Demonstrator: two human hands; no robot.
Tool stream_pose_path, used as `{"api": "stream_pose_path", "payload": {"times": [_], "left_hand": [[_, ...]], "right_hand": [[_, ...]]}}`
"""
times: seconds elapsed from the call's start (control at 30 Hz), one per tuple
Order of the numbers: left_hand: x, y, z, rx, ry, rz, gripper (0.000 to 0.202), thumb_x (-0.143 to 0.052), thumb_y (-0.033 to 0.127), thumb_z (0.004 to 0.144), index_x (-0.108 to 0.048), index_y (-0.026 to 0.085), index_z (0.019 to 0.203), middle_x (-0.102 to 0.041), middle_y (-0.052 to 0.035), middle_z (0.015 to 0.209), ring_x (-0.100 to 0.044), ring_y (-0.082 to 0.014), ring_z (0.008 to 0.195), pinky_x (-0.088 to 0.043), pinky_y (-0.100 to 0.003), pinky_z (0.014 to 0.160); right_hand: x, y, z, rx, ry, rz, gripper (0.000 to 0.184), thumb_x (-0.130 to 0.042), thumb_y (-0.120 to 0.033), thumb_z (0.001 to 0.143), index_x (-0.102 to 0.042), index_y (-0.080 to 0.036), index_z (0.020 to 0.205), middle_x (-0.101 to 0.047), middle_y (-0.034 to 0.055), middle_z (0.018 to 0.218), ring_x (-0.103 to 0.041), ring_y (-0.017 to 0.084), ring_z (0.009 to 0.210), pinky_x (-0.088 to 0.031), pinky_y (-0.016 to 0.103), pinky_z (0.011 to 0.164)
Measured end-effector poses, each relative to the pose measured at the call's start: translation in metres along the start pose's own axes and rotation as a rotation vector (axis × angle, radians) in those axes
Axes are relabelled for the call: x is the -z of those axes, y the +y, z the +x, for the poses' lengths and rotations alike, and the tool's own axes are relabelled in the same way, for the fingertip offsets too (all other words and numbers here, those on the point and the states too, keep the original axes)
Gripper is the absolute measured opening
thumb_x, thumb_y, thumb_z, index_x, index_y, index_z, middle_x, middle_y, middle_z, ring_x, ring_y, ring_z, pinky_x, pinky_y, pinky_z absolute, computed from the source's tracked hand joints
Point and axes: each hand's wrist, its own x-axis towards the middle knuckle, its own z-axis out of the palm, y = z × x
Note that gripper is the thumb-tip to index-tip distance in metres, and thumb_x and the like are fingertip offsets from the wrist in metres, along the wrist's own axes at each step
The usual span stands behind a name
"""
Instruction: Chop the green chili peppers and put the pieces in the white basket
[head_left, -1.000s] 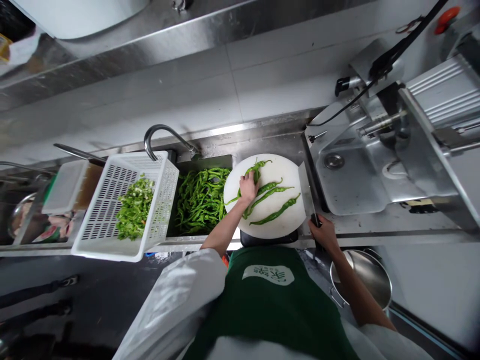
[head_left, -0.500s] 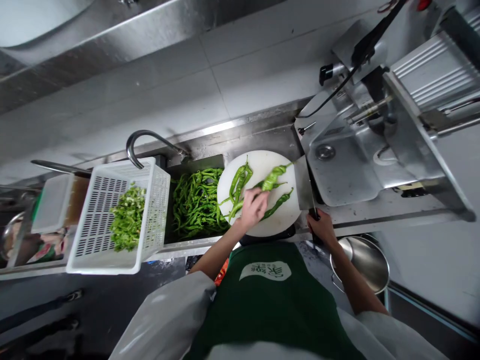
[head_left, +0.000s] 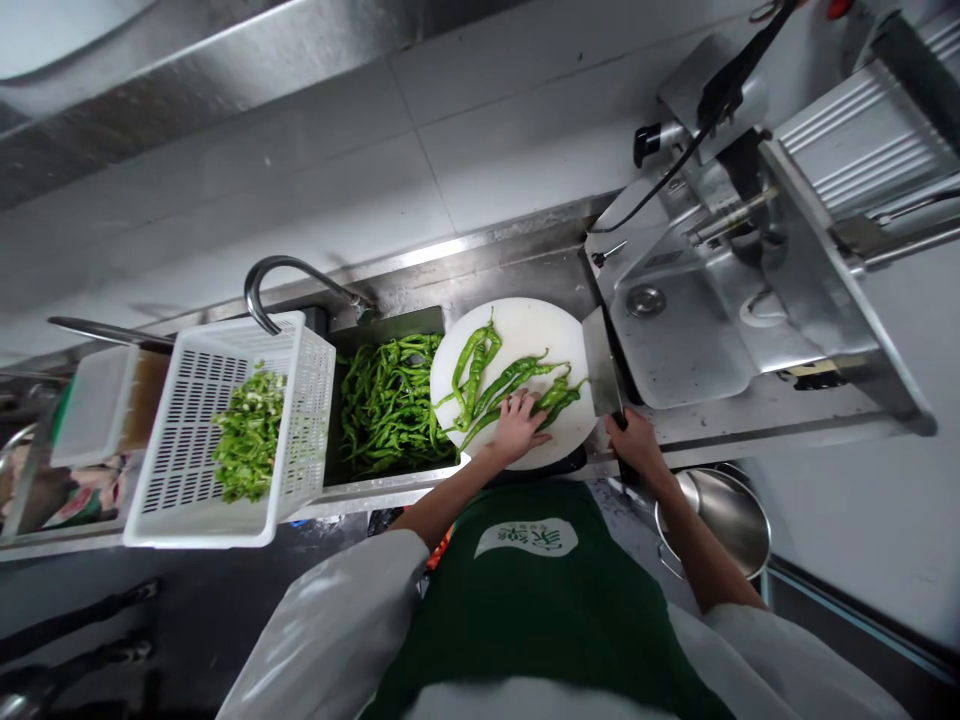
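Note:
Several long green chili peppers (head_left: 517,373) lie on the round white cutting board (head_left: 540,318). My left hand (head_left: 517,428) rests on the peppers near the board's front, its fingers spread and touching them. At the right edge of the board, my right hand (head_left: 634,438) is closed around the black handle of a cleaver (head_left: 600,362). The wide blade points away from me, alongside the board. Two or three other peppers (head_left: 474,370) lie together on the board's left side. A sink basin left of the board holds a heap of green chili peppers (head_left: 394,400).
A white plastic basket (head_left: 304,420) with chopped greens (head_left: 251,435) stands left of the sink under a curved faucet (head_left: 262,275). Right of the cleaver is a metal slicing machine (head_left: 682,340). A steel pot (head_left: 724,520) sits below the counter. A person's feet (head_left: 135,620) show at lower left.
My left hand has lowered the pepper it was lifting onto the others, and its fingers have spread. My right hand still holds the cleaver at the board's right edge.

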Motion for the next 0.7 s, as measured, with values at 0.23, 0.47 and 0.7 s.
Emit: {"api": "stream_pose_path", "payload": {"times": [0.23, 0.47, 0.7], "left_hand": [[0.002, -0.012, 0.009, 0.118, 0.003, 0.058, 0.030, -0.051, 0.010, 0.098, -0.075, 0.023, 0.108, -0.059, -0.0095, 0.148, -0.049, -0.0367, 0.135, -0.040, -0.063, 0.114], [0.025, -0.040, 0.018, 0.292, 0.217, -0.128, 0.024, -0.054, 0.027, 0.102, -0.070, 0.019, 0.119, -0.061, -0.0138, 0.137, -0.055, -0.0309, 0.126, -0.048, -0.047, 0.108], [0.019, -0.053, 0.042, 0.328, 0.081, -0.142, 0.034, -0.059, 0.043, 0.101, -0.071, 0.020, 0.123, -0.058, -0.0136, 0.139, -0.054, -0.0327, 0.127, -0.044, -0.047, 0.111]], "right_hand": [[0.006, -0.004, -0.010, 0.208, 0.033, -0.319, 0.022, -0.049, -0.033, 0.098, -0.061, -0.019, 0.087, -0.070, 0.0115, 0.080, -0.064, 0.022, 0.074, -0.037, 0.030, 0.067], [0.007, 0.002, -0.025, 0.286, -0.088, -0.364, 0.022, -0.047, -0.032, 0.100, -0.064, -0.019, 0.101, -0.073, 0.0095, 0.084, -0.066, 0.022, 0.076, -0.037, 0.029, 0.069], [0.007, -0.007, -0.017, 0.221, -0.099, -0.508, 0.024, -0.047, -0.029, 0.102, -0.064, -0.016, 0.112, -0.075, 0.0127, 0.092, -0.067, 0.025, 0.083, -0.036, 0.030, 0.070]]}}
